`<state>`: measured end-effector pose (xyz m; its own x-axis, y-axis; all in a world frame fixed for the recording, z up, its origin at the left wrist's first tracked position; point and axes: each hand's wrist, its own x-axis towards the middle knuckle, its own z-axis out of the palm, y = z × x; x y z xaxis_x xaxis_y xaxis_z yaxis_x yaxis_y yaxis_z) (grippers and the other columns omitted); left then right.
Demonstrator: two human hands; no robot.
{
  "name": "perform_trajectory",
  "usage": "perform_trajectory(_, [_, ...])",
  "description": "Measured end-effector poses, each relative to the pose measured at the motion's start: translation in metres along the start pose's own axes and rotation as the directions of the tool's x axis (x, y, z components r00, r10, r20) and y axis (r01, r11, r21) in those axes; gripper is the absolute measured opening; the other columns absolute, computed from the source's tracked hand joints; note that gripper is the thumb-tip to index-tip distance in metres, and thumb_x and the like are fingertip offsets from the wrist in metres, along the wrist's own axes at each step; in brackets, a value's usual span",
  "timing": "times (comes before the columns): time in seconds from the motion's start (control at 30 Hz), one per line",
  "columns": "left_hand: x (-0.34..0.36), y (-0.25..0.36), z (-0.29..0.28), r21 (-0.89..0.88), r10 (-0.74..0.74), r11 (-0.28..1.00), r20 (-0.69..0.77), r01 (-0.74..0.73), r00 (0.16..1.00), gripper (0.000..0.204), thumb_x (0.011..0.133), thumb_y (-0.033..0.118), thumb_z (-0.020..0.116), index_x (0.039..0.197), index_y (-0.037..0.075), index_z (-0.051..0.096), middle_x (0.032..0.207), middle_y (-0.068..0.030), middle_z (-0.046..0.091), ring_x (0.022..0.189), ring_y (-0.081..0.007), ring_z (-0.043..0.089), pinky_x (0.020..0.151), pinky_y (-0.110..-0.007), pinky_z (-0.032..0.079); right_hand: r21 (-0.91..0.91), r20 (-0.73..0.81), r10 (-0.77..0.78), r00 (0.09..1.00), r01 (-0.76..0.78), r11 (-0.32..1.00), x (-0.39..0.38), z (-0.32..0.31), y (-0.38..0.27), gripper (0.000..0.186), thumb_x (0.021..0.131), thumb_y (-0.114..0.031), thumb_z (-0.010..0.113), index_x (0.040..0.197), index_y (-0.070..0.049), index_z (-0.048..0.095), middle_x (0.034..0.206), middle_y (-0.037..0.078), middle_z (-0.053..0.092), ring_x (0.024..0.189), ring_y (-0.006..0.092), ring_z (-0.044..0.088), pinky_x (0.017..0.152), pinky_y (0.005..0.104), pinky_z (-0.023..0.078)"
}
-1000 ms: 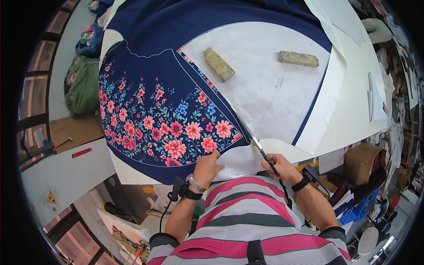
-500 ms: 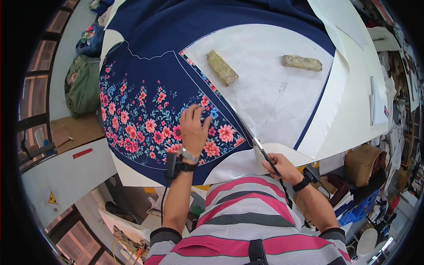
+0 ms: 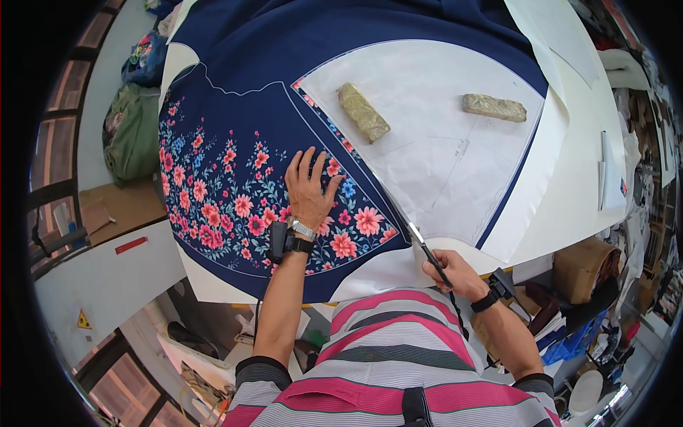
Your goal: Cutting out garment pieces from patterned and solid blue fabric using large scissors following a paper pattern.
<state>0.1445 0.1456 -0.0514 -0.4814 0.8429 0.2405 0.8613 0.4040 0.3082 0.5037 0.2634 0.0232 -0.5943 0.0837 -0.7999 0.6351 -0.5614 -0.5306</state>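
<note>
Navy fabric printed with pink and blue flowers (image 3: 242, 206) lies spread over the table. My left hand (image 3: 310, 192) rests flat on the print, fingers spread, holding nothing. In my right hand (image 3: 455, 272) is a pair of scissors (image 3: 424, 245) with black handles, its blades pointing away from me along the edge between the floral piece and the white paper pattern (image 3: 441, 164). The pattern is fan-shaped and lies over navy cloth. Two wrapped, brick-like weights, one on the left (image 3: 363, 112) and one on the right (image 3: 494, 107), sit on it. The blade tips are hard to make out.
White paper (image 3: 590, 156) covers the table to the right, with a folded sheet (image 3: 610, 174) on it. A green bag (image 3: 132, 135) stands at the left. Below the table's right edge is a cardboard box (image 3: 585, 269). Bunched navy cloth (image 3: 341, 21) lies at the far side.
My left hand has moved slightly away from me and flattened onto the fabric. My right hand, with the scissors, has hardly moved. The view has shifted slightly.
</note>
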Motion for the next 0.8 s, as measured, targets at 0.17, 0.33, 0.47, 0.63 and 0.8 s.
perform_trajectory(0.17, [-0.001, 0.0, 0.0, -0.003, -0.005, 1.0, 0.0, 0.005, 1.0, 0.057, 0.098, 0.043, 0.072, 0.143, 0.009, 0.062, 0.155, -0.0135, 0.052, 0.145, -0.0383, 0.042, 0.118, -0.054, 0.037, 0.004, -0.035, -0.008, 0.999, 0.008, 1.0, 0.009, 0.006, -0.007, 0.044, 0.098, -0.045, 0.077, 0.095, -0.004, 0.061, 0.063, -0.005, 0.049, 0.048, 0.0051, 0.043, 0.044, 0.0239, 0.031])
perform_trajectory(0.33, [-0.001, 0.0, 0.001, -0.003, -0.007, 1.0, 0.006, 0.007, 1.0, 0.057, 0.099, 0.043, 0.071, 0.144, 0.01, 0.061, 0.155, -0.0135, 0.052, 0.146, -0.0378, 0.042, 0.118, -0.054, 0.037, 0.048, 0.002, -0.014, 1.0, 0.014, 0.999, 0.016, 0.004, -0.01, 0.045, 0.097, -0.046, 0.078, 0.096, -0.004, 0.061, 0.063, -0.005, 0.048, 0.048, 0.0051, 0.043, 0.043, 0.024, 0.03])
perform_trajectory(0.47, [0.0, 0.0, -0.001, -0.007, -0.011, 1.0, 0.011, 0.011, 1.0, 0.057, 0.099, 0.043, 0.072, 0.144, 0.01, 0.062, 0.155, -0.0137, 0.052, 0.146, -0.0377, 0.042, 0.118, -0.054, 0.037, 0.093, 0.027, -0.025, 0.999, 0.023, 0.995, 0.019, 0.0, -0.004, 0.046, 0.097, -0.046, 0.078, 0.097, -0.004, 0.061, 0.064, -0.004, 0.048, 0.048, 0.0051, 0.043, 0.042, 0.0241, 0.03])
perform_trajectory(0.63, [-0.001, 0.0, 0.0, -0.019, -0.015, 1.0, 0.004, 0.016, 1.0, 0.057, 0.097, 0.042, 0.074, 0.142, 0.009, 0.063, 0.155, -0.0132, 0.052, 0.145, -0.0392, 0.042, 0.117, -0.055, 0.038, 0.06, 0.004, -0.006, 1.0, 0.006, 0.998, 0.023, 0.005, -0.016, 0.044, 0.098, -0.043, 0.078, 0.098, -0.003, 0.061, 0.064, -0.004, 0.048, 0.048, 0.0054, 0.042, 0.043, 0.0246, 0.029])
perform_trajectory(0.8, [0.0, 0.0, 0.0, -0.012, -0.015, 1.0, 0.005, 0.016, 1.0, 0.058, 0.098, 0.043, 0.072, 0.144, 0.009, 0.062, 0.155, -0.0136, 0.052, 0.146, -0.0382, 0.043, 0.118, -0.054, 0.037, 0.052, -0.014, -0.025, 1.0, 0.025, 0.998, 0.031, 0.009, -0.026, 0.042, 0.098, -0.041, 0.078, 0.099, -0.002, 0.062, 0.066, -0.003, 0.049, 0.049, 0.0056, 0.041, 0.043, 0.025, 0.028])
